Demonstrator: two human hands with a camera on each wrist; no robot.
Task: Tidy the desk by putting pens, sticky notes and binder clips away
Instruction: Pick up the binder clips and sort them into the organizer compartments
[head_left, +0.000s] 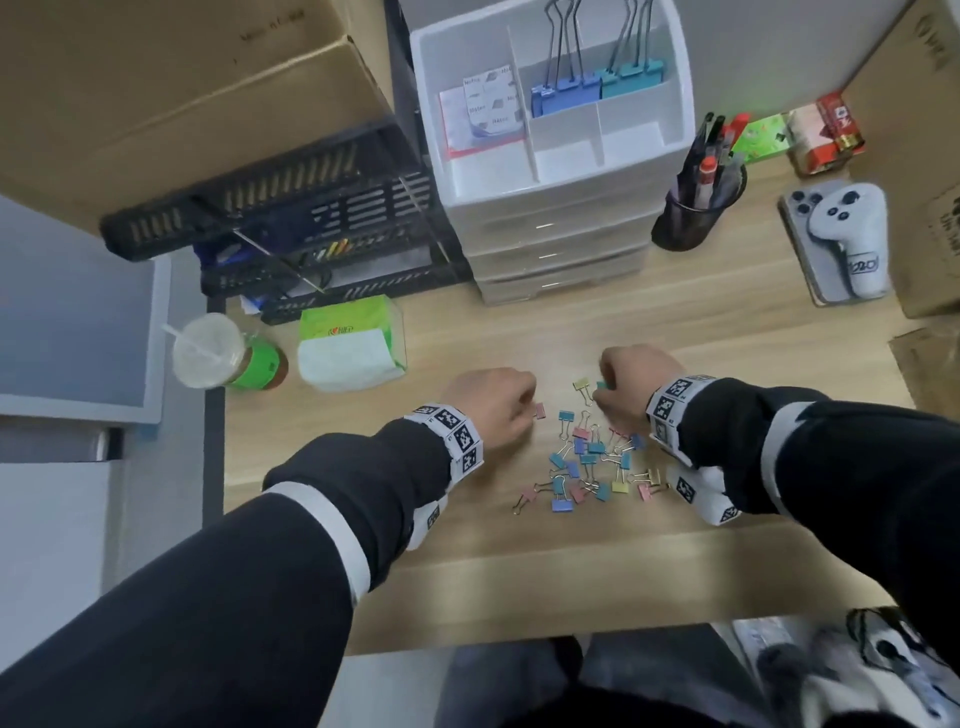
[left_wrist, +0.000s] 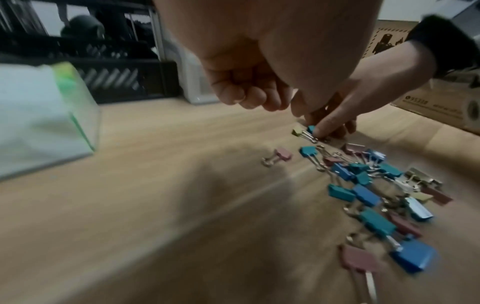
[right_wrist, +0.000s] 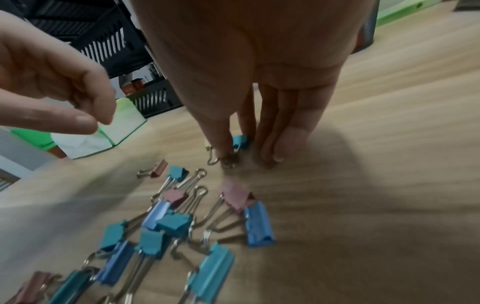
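Note:
Several small coloured binder clips (head_left: 592, 462) lie scattered on the wooden desk (head_left: 467, 561) between my hands. My right hand (head_left: 602, 395) reaches down at the pile's far edge, its thumb and forefinger pinching a teal clip (right_wrist: 240, 140) that rests on the desk beside a yellow clip (head_left: 582, 385). My left hand (head_left: 524, 410) hovers with curled fingers and holds nothing; a pink clip (head_left: 540, 410) lies just past its fingertips. Behind, a white drawer organizer (head_left: 675, 78) holds large clips (head_left: 563, 93) and sticky notes (head_left: 488, 111). Pens stand in a black cup (head_left: 698, 208).
A tissue pack (head_left: 350, 348) and a lidded drink cup (head_left: 208, 351) stand at the left. Black letter trays (head_left: 291, 208) sit behind them. A phone with a white controller (head_left: 836, 239) lies at the right, flanked by cardboard boxes.

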